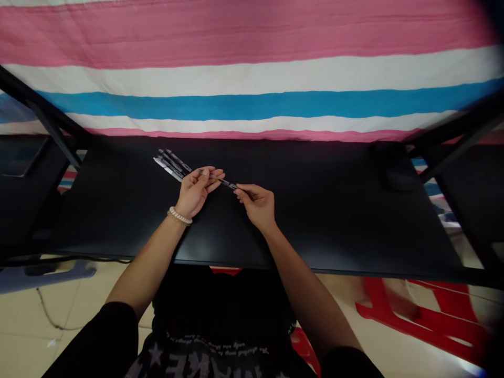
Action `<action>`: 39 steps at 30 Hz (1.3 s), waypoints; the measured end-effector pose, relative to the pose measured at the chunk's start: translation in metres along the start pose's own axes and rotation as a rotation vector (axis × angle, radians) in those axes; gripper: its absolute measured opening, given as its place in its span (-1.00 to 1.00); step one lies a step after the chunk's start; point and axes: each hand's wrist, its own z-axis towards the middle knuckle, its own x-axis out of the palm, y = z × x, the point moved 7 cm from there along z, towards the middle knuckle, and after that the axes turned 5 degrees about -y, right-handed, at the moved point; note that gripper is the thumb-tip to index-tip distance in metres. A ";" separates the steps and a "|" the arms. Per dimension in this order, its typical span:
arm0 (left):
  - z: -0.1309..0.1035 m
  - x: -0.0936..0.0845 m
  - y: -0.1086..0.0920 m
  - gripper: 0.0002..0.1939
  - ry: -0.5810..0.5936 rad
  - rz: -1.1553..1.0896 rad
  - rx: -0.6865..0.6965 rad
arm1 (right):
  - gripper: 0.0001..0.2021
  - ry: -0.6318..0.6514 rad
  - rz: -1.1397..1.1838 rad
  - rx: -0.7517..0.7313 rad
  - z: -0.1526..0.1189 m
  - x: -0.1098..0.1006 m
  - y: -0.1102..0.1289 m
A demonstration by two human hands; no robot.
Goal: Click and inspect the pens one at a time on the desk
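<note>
Between my two hands a slim dark pen [228, 184] runs at a slant. My left hand [197, 188], with a pale bracelet at its wrist, has its thumb closed over one end of the pen. The fingertips of my right hand [259, 202] pinch the other end. Several more pens [170, 164], black with some clear or white parts, fan out just beyond the left hand. Their near ends are hidden behind that hand, and I cannot tell whether they lie on the table or are touched by it.
The black table [334, 220] stretches to both sides. A striped pink, white and blue cloth [252, 107] hangs along its back edge. A dark object [396, 165] lies at the back right. Black metal bars rise at both ends. A red plastic stool [388, 310] stands below right.
</note>
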 end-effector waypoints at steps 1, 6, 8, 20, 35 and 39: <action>0.000 0.000 0.002 -0.74 -0.002 -0.018 -0.019 | -0.83 -0.014 -0.023 -0.024 0.000 0.000 0.001; 0.003 0.002 0.010 -0.84 -0.026 -0.062 -0.039 | -0.81 -0.082 -0.218 -0.259 -0.001 -0.004 0.020; 0.004 0.001 0.010 -0.84 -0.042 -0.074 -0.020 | -0.82 -0.089 -0.243 -0.280 -0.001 -0.003 0.024; 0.007 -0.001 0.002 -0.84 -0.045 -0.112 0.045 | -0.66 0.000 0.044 -0.024 0.011 0.005 0.006; 0.005 0.002 0.005 -0.82 -0.021 -0.125 0.010 | -0.57 0.050 0.097 0.037 0.009 0.010 0.004; 0.010 -0.006 0.002 -0.85 -0.085 -0.117 0.045 | -0.68 -0.042 0.095 0.044 0.008 0.003 0.006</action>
